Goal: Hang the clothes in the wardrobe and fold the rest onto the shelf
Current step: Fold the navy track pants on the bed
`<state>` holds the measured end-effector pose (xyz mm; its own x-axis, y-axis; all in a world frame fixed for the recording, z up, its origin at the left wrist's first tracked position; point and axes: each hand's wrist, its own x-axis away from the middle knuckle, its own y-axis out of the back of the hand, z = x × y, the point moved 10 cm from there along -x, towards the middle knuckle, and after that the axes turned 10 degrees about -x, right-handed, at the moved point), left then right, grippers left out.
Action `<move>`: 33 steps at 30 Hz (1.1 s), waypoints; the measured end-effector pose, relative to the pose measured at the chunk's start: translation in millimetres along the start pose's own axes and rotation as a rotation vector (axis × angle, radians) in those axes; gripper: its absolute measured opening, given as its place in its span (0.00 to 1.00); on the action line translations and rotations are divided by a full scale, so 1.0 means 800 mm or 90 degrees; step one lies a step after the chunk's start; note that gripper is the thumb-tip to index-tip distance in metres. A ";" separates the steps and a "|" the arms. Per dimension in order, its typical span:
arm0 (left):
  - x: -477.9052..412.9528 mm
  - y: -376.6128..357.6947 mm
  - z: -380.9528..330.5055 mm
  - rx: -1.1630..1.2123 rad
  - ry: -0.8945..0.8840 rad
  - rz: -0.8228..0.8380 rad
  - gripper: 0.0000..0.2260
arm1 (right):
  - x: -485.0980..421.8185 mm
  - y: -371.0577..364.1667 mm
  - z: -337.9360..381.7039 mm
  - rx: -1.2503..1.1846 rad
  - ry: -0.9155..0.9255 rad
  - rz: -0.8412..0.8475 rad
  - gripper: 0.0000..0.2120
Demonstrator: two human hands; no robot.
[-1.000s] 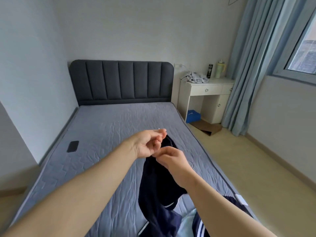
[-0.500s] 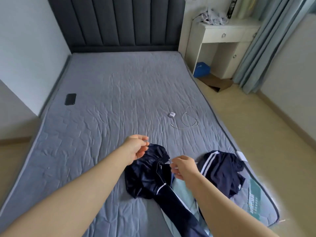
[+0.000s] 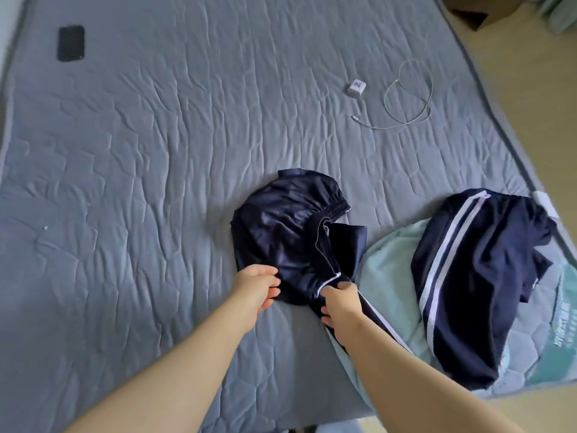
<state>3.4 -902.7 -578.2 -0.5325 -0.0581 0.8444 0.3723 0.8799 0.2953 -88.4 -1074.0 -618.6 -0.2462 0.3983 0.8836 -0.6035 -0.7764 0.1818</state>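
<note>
My right hand (image 3: 338, 303) covers part of the navy trousers (image 3: 290, 242), pinching their white-piped seam; my left hand (image 3: 257, 287) grips the bunched fabric on the grey mattress (image 3: 156, 145). Nearby: striped navy garment (image 3: 477, 276), mint cloth (image 3: 390, 276), charger (image 3: 357, 87), cable (image 3: 406, 101), phone (image 3: 71, 43).

My black phone (image 3: 71, 43) lies far left on the grey quilted mattress (image 3: 187, 126); white charger plug (image 3: 356, 87) beside looped cable (image 3: 407, 98).

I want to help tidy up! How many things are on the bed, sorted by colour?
Navy: 2, track pants and striped garment.
Mint green: 1, cloth.
Black: 1, phone.
White: 2, charger plug and cable.
Total: 6
</note>
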 end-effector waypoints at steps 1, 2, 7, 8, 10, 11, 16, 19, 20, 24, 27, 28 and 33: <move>-0.017 -0.002 0.008 -0.003 0.002 0.000 0.09 | -0.022 -0.005 0.001 -0.017 0.004 -0.026 0.14; -0.033 -0.003 0.012 -0.005 0.003 -0.004 0.09 | -0.043 -0.011 0.002 -0.032 0.005 -0.037 0.22; -0.088 -0.010 0.007 -0.011 -0.026 -0.011 0.09 | -0.097 -0.040 -0.006 -0.142 -0.054 -0.038 0.35; -0.091 -0.013 0.005 -0.020 -0.034 -0.007 0.09 | -0.099 -0.040 -0.007 -0.144 -0.054 -0.049 0.32; -0.092 -0.015 0.003 -0.050 -0.043 0.001 0.09 | -0.101 -0.046 0.002 -0.142 -0.017 -0.033 0.18; -0.090 -0.012 0.002 -0.059 -0.045 -0.002 0.08 | -0.097 -0.051 0.010 -0.149 0.014 -0.011 0.10; -0.055 0.040 -0.048 -0.050 -0.077 -0.068 0.11 | -0.028 -0.053 0.099 -0.149 0.172 0.111 0.10; -0.003 0.068 -0.123 -0.053 -0.146 -0.081 0.12 | 0.033 -0.037 0.171 -0.160 0.190 0.156 0.12; 0.020 0.070 -0.151 -0.043 -0.177 -0.067 0.11 | 0.057 -0.032 0.197 -0.166 0.200 0.166 0.12; 0.131 0.063 -0.264 -0.060 -0.329 0.014 0.16 | 0.173 -0.025 0.298 -0.123 0.286 0.243 0.11; 0.232 0.067 -0.343 -0.146 -0.484 0.043 0.26 | 0.281 -0.018 0.369 -0.035 0.394 0.302 0.14; 0.269 0.074 -0.366 -0.179 -0.534 0.043 0.28 | 0.322 -0.012 0.393 -0.012 0.436 0.310 0.15; 0.403 0.107 -0.422 -0.325 -0.675 0.059 0.21 | 0.481 0.024 0.464 0.061 0.603 0.312 0.15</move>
<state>120.3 -1005.0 -130.1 -0.7631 0.6286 0.1499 0.5753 0.5551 0.6008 86.7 -1116.8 -114.8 -0.9588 0.2179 0.1821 -0.2275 -0.9732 -0.0329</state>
